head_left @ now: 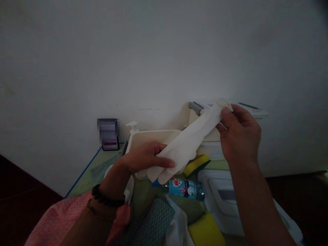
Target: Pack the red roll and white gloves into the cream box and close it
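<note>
The right hand (pixel 239 135) and left hand (pixel 143 158) are holding a white glove (pixel 191 140), fingers gripping its cuff (pixel 223 103) and palm part; next move is probably requiring cuff opening.

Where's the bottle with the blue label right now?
Head view, low and slightly right of centre: the bottle lies below the white glove, left of the pale lid.

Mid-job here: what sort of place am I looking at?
Likely a household cleaning spot, though I can't tell which room: a yellow sponge and a blue-labelled bottle are on the green tabletop, and a white glove is held above.
</note>
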Motion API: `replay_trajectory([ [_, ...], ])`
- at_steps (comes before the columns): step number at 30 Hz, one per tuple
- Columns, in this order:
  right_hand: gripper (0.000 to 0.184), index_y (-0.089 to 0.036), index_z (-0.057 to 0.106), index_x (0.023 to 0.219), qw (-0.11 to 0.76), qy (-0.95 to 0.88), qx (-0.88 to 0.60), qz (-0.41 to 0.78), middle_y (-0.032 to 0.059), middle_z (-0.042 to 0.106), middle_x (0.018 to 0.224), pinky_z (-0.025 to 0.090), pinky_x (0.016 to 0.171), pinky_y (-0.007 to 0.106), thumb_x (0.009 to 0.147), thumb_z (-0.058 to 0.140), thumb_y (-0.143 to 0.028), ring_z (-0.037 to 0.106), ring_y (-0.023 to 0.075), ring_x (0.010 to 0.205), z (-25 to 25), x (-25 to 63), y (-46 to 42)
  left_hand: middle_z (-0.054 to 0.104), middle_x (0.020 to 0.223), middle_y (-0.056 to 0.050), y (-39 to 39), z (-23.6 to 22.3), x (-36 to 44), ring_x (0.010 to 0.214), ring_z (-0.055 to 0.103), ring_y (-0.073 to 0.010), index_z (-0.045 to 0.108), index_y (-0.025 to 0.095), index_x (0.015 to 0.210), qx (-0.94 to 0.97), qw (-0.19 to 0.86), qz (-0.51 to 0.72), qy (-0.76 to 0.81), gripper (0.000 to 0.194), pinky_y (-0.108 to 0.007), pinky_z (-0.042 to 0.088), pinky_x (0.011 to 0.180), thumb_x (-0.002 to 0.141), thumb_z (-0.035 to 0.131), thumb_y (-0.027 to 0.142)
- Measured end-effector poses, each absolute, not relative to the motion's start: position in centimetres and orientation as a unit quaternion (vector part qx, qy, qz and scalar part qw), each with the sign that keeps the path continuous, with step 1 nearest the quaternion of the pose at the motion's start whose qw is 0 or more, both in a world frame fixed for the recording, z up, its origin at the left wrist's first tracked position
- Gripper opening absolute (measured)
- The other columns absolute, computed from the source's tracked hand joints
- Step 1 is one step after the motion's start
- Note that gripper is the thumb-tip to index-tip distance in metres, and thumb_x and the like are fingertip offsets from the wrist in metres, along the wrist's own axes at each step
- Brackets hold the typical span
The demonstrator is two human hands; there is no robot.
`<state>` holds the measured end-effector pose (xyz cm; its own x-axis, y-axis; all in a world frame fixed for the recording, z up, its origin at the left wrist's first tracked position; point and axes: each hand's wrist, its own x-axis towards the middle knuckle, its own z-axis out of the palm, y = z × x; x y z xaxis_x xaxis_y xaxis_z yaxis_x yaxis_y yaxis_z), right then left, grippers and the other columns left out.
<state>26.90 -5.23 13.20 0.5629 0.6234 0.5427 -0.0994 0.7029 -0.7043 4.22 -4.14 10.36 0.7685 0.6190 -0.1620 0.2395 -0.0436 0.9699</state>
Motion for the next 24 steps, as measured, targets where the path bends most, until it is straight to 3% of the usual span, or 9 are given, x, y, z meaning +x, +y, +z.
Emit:
replay_trajectory([
  [5,0.013,-0.022,0.065,0.081,0.821,-0.415,-0.334,0.205,-0.0020,0.065,0.080,0.056,0.070,0.032,0.072,0.073,-0.019,0.065,0.0141,0.077,13.2,27.1,-5.2,0.068,0.088,-0.001,-4.4,10.4,4.6,0.071,0.060,-0.0117,0.065,0.015,0.093,0.680,0.648,0.188,0.288,0.026,-0.020,0.045,0.059,0.075,0.071,0.033],
  [10,0.011,-0.024,0.066,0.084,0.784,-0.497,-0.352,0.124,-0.0032,0.067,0.077,0.055,0.070,0.028,0.076,0.070,-0.018,0.064,0.0122,0.072,13.6,25.8,-6.5,0.072,0.080,-0.005,-4.7,10.2,5.2,0.069,0.066,-0.0150,0.066,0.014,0.095,0.591,0.720,0.214,0.293,0.025,-0.023,0.050,0.061,0.078,0.069,0.032],
  [15,0.013,-0.023,0.066,0.091,0.688,-0.627,-0.360,0.057,-0.0017,0.069,0.086,0.054,0.075,0.028,0.080,0.065,-0.016,0.066,0.0127,0.078,13.4,23.5,-8.5,0.073,0.076,-0.008,-4.3,10.0,5.7,0.067,0.069,-0.0199,0.066,0.011,0.095,0.503,0.743,0.294,0.329,0.023,-0.029,0.054,0.062,0.082,0.061,0.030],
  [20,0.013,-0.017,0.066,0.094,0.554,-0.757,-0.346,0.004,0.0013,0.072,0.092,0.051,0.081,0.023,0.082,0.061,-0.013,0.067,0.0122,0.086,13.2,22.3,-9.2,0.071,0.069,-0.008,-3.7,10.0,6.0,0.054,0.063,-0.0166,0.068,0.009,0.086,0.442,0.758,0.361,0.316,0.023,-0.028,0.053,0.057,0.083,0.049,0.022],
  [24,0.014,-0.014,0.066,0.095,0.484,-0.815,-0.318,-0.003,0.0020,0.073,0.093,0.048,0.082,0.017,0.082,0.061,-0.010,0.068,0.0094,0.087,13.1,22.0,-9.3,0.070,0.066,-0.006,-3.8,10.5,6.1,0.050,0.062,-0.0156,0.069,0.009,0.080,0.442,0.749,0.394,0.298,0.019,-0.024,0.050,0.050,0.078,0.050,0.012],
])
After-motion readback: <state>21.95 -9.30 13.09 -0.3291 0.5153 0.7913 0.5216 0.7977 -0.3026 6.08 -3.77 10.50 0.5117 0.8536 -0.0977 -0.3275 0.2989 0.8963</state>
